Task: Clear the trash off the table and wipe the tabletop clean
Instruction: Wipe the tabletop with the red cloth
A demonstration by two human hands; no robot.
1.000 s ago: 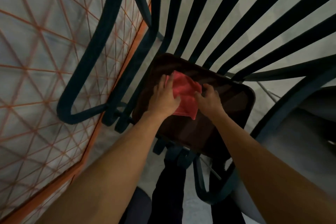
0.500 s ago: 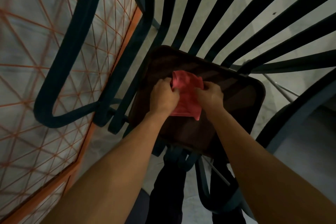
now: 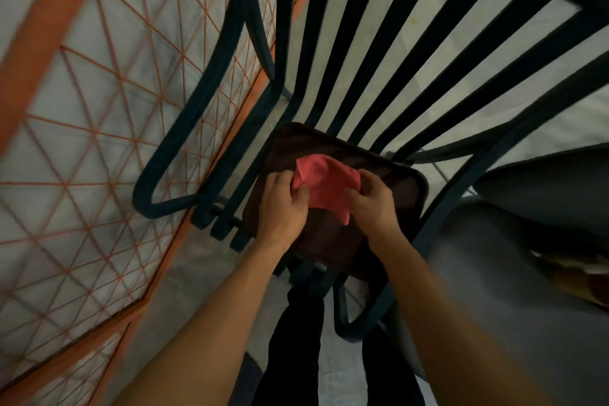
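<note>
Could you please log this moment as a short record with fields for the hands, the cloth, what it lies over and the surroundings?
left hand: left hand pinches the cloth's left edge
right hand: right hand grips the cloth's right edge
cloth: red cloth, crumpled, held between both hands
surface: dark brown tray with rounded corners, below the cloth; contact unclear
support: tray lies on a dark slatted chair
surroundings: orange wire mesh panel at left
trash: none visible
</note>
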